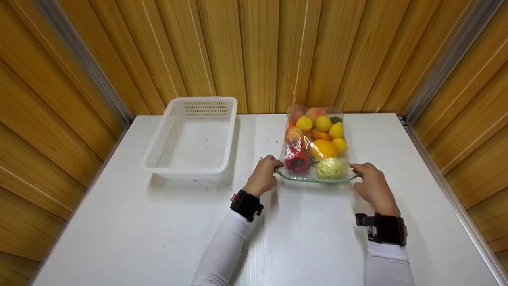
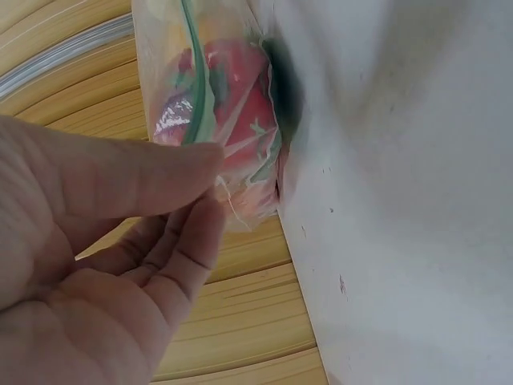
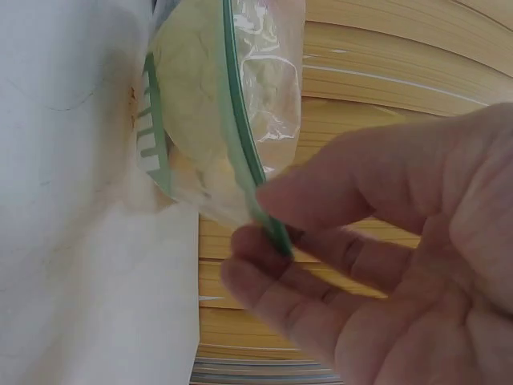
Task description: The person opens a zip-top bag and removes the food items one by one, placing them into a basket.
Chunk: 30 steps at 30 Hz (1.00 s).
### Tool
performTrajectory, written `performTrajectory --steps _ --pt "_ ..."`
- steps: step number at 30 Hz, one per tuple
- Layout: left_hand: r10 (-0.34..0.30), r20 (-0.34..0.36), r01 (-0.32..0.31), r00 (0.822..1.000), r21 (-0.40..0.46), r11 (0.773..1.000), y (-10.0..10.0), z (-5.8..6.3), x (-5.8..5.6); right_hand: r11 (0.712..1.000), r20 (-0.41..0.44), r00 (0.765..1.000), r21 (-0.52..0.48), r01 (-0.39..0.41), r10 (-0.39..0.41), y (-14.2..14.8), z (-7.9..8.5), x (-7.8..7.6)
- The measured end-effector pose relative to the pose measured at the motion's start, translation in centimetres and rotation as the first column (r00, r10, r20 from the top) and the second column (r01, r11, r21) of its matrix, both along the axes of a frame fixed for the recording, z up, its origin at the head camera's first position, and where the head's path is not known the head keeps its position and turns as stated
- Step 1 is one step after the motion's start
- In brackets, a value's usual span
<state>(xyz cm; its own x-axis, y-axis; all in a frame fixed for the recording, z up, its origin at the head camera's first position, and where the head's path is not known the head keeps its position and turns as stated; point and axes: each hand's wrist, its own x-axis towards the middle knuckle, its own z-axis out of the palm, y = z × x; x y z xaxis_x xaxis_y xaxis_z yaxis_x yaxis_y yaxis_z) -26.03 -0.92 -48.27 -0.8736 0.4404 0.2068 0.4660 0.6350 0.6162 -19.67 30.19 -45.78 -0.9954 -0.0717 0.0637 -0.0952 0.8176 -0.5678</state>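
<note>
A clear zip bag (image 1: 311, 179) with a green seal strip lies on the white table, filled with several fruits and vegetables. Through the plastic I see a red bell pepper (image 1: 297, 162), a pale green cabbage-like piece (image 1: 331, 168), an orange-yellow fruit (image 1: 323, 149) and smaller yellow fruits (image 1: 304, 123). My left hand (image 1: 262, 174) pinches the left corner of its near edge between thumb and fingers. At the opposite corner, my right hand (image 1: 373, 186) pinches the end of the green strip (image 3: 240, 104). Between the two hands the strip sags in a shallow curve.
To the left stands a white plastic basket (image 1: 229, 147) with slotted walls and nothing visible inside. Wood-panelled walls (image 1: 258, 55) border the table (image 1: 190, 234) at the back and both sides. Small dark specks mark the tabletop.
</note>
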Motion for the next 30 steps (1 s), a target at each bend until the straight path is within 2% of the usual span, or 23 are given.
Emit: performTrajectory --steps 5,11,16,21,25,27,30 --pt "0.009 -0.122 -0.001 0.993 0.067 0.998 -0.3 0.0 0.3 0.999 -0.121 0.993 -0.034 -0.007 0.003 -0.4 0.0 0.0" --pt "0.048 -0.180 -0.016 0.982 0.175 0.984 -1.1 0.3 0.5 0.997 -0.264 0.964 -0.083 -0.009 -0.013 -0.9 0.2 0.3" --pt "0.097 -0.204 -0.047 0.974 0.235 0.971 -1.9 0.9 0.5 0.994 -0.391 0.918 -0.108 0.021 -0.062 -1.1 0.2 0.4" --pt "0.114 -0.165 -0.062 0.980 0.291 0.955 -2.5 1.5 0.4 0.983 -0.506 0.849 -0.168 0.075 -0.151 -1.2 0.4 0.4" --pt "0.080 -0.157 -0.016 0.984 0.372 0.928 -2.9 2.0 0.3 0.958 -0.554 0.800 -0.271 0.090 -0.232 -1.2 0.8 0.4" --pt "0.057 -0.179 0.025 0.982 0.426 0.904 -3.0 2.3 0.3 0.947 -0.568 0.784 -0.310 0.080 -0.252 -1.2 1.0 0.5" --pt "0.012 -0.211 0.099 0.977 0.506 0.857 -3.0 2.3 0.2 0.941 -0.590 0.765 -0.332 0.063 -0.259 -1.2 1.3 0.5"
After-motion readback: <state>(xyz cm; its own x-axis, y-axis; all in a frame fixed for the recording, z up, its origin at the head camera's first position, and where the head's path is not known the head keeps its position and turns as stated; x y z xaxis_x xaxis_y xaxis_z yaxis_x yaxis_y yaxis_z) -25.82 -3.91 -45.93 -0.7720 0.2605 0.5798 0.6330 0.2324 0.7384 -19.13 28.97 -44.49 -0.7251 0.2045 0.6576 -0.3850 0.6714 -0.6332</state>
